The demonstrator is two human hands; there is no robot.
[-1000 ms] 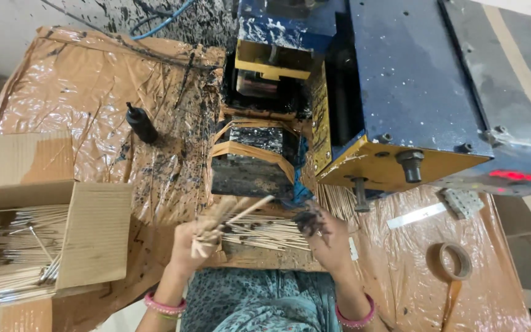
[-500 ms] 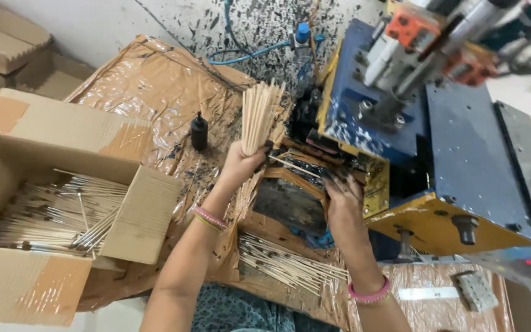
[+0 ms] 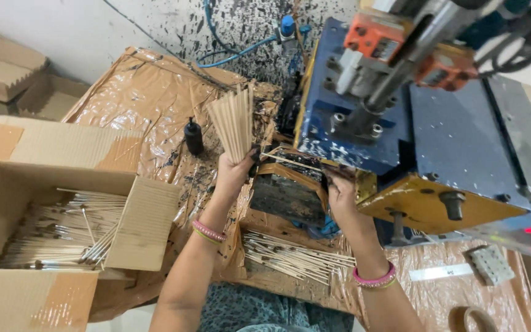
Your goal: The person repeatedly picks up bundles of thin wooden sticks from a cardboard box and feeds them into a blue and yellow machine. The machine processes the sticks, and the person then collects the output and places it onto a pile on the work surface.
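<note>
Here, left hand (image 3: 233, 174) grips thin wooden sticks (image 3: 233, 120), fanned upright.

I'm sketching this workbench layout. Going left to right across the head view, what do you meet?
Open cardboard box of sticks → small black bottle → left hand holding a fan of bare sticks → right hand at the machine's mouth → blue and yellow machine.

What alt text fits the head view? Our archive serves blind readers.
A person's left hand holds up a fanned bundle of thin sticks while the right hand reaches under a blue machine. More sticks lie in a pile and in an open cardboard box.
</note>
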